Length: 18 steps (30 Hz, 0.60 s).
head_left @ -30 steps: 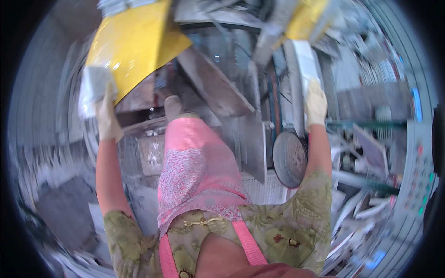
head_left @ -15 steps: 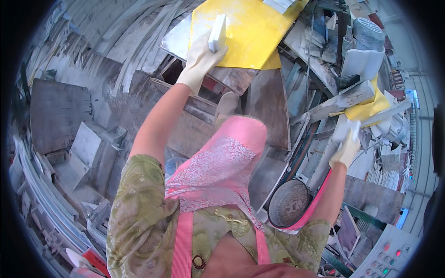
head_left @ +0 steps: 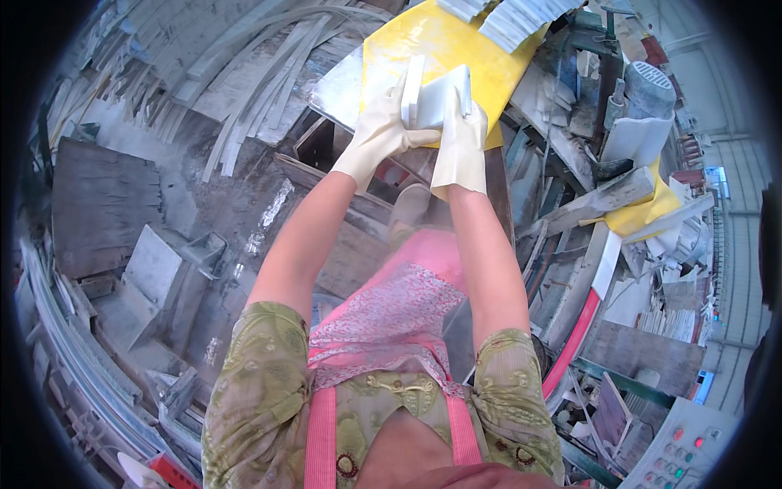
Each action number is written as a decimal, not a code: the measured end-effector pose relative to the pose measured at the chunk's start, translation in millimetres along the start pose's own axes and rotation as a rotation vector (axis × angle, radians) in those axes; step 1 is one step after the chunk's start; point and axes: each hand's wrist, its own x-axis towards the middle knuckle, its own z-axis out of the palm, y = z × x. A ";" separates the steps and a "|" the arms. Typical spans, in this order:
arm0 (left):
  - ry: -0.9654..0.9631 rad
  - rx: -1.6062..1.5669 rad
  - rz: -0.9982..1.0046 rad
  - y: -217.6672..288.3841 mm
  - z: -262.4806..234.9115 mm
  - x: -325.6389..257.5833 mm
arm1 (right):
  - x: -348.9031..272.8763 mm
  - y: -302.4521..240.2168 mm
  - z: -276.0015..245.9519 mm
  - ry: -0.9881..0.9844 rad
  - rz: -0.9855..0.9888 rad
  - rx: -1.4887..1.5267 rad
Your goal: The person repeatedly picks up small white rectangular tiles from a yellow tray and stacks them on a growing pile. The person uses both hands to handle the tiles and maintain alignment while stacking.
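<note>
left grip: curled, thumb pointing right | right grip: curled, just beside | forearms: extended forward, bare

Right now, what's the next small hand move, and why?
Probably line up the two white pieces: the left hand and right hand hold them close together over the yellow sheet, but their top edges look uneven.

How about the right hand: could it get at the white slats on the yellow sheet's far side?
Probably not yet: the right hand is occupied with a white block, though only yellow sheet appears to lie between hand and slats.
</note>
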 end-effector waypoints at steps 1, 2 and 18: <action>0.005 0.034 -0.014 0.3 0.1 -0.7 | -2.1 0.1 2.5 -0.017 -0.033 -0.075; 0.033 0.074 0.018 1.1 0.5 -1.2 | -4.0 -0.6 4.6 -0.049 -0.056 -0.159; 0.254 0.303 -0.129 23.0 11.2 -6.2 | -19.9 -20.1 -56.3 -0.235 -0.166 -0.618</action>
